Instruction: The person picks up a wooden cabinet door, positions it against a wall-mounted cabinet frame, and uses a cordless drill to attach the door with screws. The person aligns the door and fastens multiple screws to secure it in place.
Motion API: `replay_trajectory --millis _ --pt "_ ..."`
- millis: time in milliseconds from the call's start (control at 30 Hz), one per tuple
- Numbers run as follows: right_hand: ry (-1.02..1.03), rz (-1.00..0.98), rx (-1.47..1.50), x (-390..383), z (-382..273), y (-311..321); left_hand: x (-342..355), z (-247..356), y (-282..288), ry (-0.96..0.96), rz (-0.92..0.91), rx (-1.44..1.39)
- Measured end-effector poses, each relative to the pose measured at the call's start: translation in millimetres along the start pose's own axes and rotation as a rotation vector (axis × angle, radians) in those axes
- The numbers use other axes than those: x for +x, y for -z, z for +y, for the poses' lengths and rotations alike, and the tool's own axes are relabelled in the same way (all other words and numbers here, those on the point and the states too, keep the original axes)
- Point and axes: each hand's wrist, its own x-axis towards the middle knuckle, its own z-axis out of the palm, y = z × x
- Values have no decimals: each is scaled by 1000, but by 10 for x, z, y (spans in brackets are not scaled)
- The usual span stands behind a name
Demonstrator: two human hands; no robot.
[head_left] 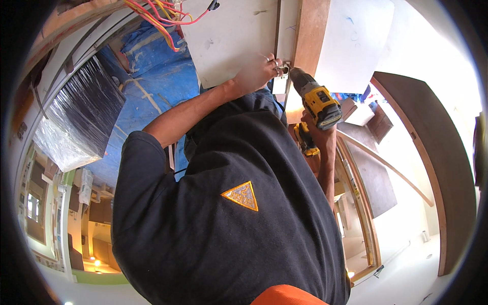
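Note:
My right hand (319, 133) is closed around the grip of a yellow and black cordless drill (320, 99). The drill's dark chuck points up and left, close to my left hand (259, 71). Fingers of that left hand are bent around a small metal piece (285, 67), whose exact kind I cannot make out. This metal piece is at the edge of a wooden board (311, 30), right by the tip of the chuck. Blur covers the back of my left hand. Any bit in the chuck is hidden or too small to see.
A pale panel (229, 40) and a white panel (351, 46) flank the board. Red and yellow wires (160, 20) hang at top left. Blue sheeting (147, 91) lies at left beside a plastic-wrapped box (81, 112). A long brown panel (432, 152) stands at right.

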Motion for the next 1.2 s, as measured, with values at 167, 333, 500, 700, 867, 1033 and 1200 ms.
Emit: replay_trajectory --millis 167,333,500,700,867,1033,1200 --pt "-13 11 3 4 81 -24 3 3 -6 11 -27 24" --pt "-33 1 14 -2 67 -33 2 2 -2 10 -56 20" --pt "-59 -39 -7 19 66 -29 -32 4 1 4 -129 67" --pt "107 -28 -178 103 30 -19 -56 4 -32 11 -176 124" --pt "84 -50 -204 113 -101 5 -57 -4 -37 21 -165 59" --pt "123 -32 -201 132 -141 -13 -53 -4 -44 19 -140 45" --pt "139 -54 -219 132 -138 -1 -59 6 -51 25 -146 24"
